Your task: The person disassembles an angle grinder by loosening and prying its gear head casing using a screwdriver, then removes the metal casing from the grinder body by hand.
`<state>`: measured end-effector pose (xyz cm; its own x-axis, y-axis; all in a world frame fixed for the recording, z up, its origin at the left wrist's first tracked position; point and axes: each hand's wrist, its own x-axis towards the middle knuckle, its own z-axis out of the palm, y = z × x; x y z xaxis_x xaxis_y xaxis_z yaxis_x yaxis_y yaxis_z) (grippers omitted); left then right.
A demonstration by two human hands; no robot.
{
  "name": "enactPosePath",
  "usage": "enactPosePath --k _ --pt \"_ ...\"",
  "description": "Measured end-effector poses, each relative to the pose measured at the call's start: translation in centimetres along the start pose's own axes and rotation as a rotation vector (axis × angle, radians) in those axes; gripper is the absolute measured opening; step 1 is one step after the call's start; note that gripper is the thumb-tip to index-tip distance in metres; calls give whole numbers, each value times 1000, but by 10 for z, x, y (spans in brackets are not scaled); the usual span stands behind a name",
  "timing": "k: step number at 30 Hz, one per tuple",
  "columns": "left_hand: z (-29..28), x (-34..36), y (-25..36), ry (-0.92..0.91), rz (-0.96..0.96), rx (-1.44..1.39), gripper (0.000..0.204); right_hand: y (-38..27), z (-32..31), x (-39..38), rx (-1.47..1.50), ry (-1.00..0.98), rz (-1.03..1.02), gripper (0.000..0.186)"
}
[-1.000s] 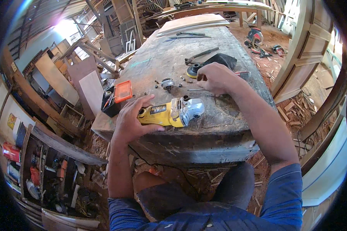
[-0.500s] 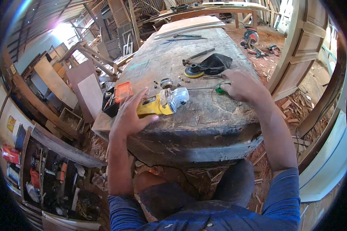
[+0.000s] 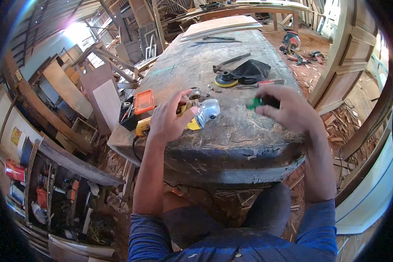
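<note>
A yellow angle grinder (image 3: 195, 116) with a silver head lies near the front edge of a worn workbench (image 3: 240, 144). My left hand (image 3: 168, 120) grips its yellow body. My right hand (image 3: 284, 109) is raised just above the bench to the right of the grinder and pinches a small green object (image 3: 254, 103) between its fingers. Farther back on the bench lie a yellow-and-black sanding disc (image 3: 225, 80), a black cloth (image 3: 251, 70), a metal wrench (image 3: 229, 62) and a red-handled tool (image 3: 266, 82). Small loose parts (image 3: 210, 87) sit behind the grinder.
An orange-lidded case (image 3: 143, 101) sits at the bench's left edge. Wooden boards and frames (image 3: 96, 83) stand to the left, shelves with clutter (image 3: 35, 192) at lower left. A power tool (image 3: 290, 42) lies on the floor at the back right, beside a wooden door (image 3: 349, 56).
My right hand moved from the loose parts behind the grinder toward the right and lifted, now holding a small green object. My left hand shifted the grinder slightly up and left on the bench.
</note>
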<state>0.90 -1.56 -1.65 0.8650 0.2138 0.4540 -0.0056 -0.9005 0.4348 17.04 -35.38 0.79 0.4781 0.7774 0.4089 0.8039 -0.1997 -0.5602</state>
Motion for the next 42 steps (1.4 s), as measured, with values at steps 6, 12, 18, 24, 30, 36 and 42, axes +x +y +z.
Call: enactPosePath --k 6,12,18,24,30,36,42 --pt "-4 -3 1 -48 15 -107 70 -4 29 -24 -59 89 -37 34" --pt "1 -2 -5 -12 105 -103 73 4 44 -36 9 174 -5 34" --pt "-1 -2 -3 -24 92 -99 72 6 47 -32 20 165 6 35" --pt "-4 -3 5 -38 85 -34 73 6 46 -33 53 178 7 35" --pt "-5 -4 6 -73 51 -57 76 6 47 -33 18 182 -15 34" --pt "-4 -4 7 -55 57 -55 75 4 46 -34 74 213 -30 34" --pt "-5 -4 5 -77 41 -49 74 6 45 -31 77 157 6 34"
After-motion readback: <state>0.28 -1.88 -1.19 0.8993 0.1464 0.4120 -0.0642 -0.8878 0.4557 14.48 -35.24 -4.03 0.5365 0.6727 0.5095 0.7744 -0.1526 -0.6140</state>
